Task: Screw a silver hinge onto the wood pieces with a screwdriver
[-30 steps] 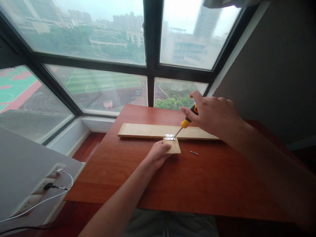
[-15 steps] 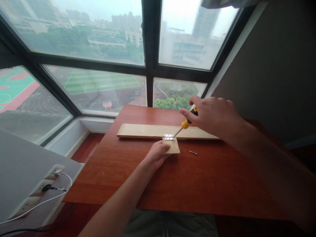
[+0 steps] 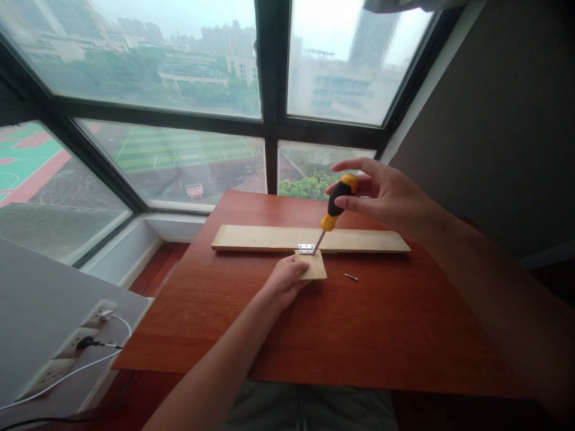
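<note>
My left hand (image 3: pixel 287 279) grips a small square wooden piece (image 3: pixel 316 268), thumb on top and fingers underneath. A silver hinge (image 3: pixel 306 248) joins that piece to the long wooden board (image 3: pixel 256 237) lying behind it. In my right hand (image 3: pixel 377 190) is a yellow and black screwdriver (image 3: pixel 336 202), held by its handle between thumb and fingers, the index finger lifted. The screwdriver leans to the right, its tip at the hinge's near right corner. Whether a screw sits under the tip is too small to tell. A loose screw (image 3: pixel 351 277) lies to the right of the small piece.
Everything rests on a reddish-brown wooden table (image 3: pixel 395 335). Tall dark-framed windows (image 3: pixel 272 108) stand behind it, and a dark wall is at the right. Wall sockets (image 3: pixel 72 344) with plugged-in cables are at the lower left.
My right hand has shifted a little left and up, and its grip on the screwdriver has loosened, showing more of the handle. The screwdriver stands steeper. My left hand has barely moved.
</note>
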Demonstrator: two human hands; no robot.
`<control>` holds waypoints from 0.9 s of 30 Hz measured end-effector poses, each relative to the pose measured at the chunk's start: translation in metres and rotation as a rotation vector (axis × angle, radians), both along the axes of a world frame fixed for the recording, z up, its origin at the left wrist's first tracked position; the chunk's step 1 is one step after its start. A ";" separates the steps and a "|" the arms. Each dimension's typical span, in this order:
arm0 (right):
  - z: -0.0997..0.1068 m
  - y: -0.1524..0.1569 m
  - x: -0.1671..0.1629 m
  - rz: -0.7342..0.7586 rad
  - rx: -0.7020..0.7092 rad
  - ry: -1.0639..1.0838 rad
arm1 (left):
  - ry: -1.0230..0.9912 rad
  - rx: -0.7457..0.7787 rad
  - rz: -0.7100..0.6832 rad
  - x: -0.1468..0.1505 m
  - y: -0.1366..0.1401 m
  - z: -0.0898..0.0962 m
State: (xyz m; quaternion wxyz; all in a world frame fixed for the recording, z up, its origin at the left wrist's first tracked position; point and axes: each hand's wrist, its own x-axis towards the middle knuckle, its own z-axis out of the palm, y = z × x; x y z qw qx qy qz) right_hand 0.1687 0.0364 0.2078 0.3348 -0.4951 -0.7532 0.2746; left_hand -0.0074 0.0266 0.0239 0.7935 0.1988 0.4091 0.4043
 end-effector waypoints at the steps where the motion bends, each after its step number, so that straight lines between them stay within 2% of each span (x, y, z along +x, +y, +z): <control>1: -0.003 0.002 0.001 -0.033 0.016 0.076 | 0.001 0.001 0.003 0.000 0.000 0.000; 6: -0.018 0.016 0.010 -0.141 -0.010 0.265 | 0.006 0.011 0.003 0.000 0.000 0.000; 10: -0.037 0.018 0.007 -0.135 -0.145 0.298 | 0.008 0.004 0.002 0.000 -0.001 0.001; 12: -0.052 0.017 -0.001 -0.110 -0.240 0.142 | 0.008 0.010 -0.004 0.000 -0.001 0.001; 13: -0.059 0.016 -0.006 -0.127 -0.238 -0.008 | 0.006 0.017 -0.006 0.000 -0.001 0.001; 16: -0.083 0.016 -0.020 -0.163 -0.045 -0.584 | 0.000 0.027 -0.011 0.000 -0.001 -0.001; 18: -0.096 0.017 -0.026 -0.154 -0.055 -0.844 | -0.006 0.030 -0.019 -0.001 -0.001 -0.002; 20: -0.107 0.018 -0.029 -0.121 -0.093 -0.927 | -0.010 0.035 -0.026 -0.001 -0.001 -0.004; 27: -0.129 0.017 -0.030 -0.050 -0.117 -0.956 | 0.000 0.058 -0.036 0.000 -0.001 -0.004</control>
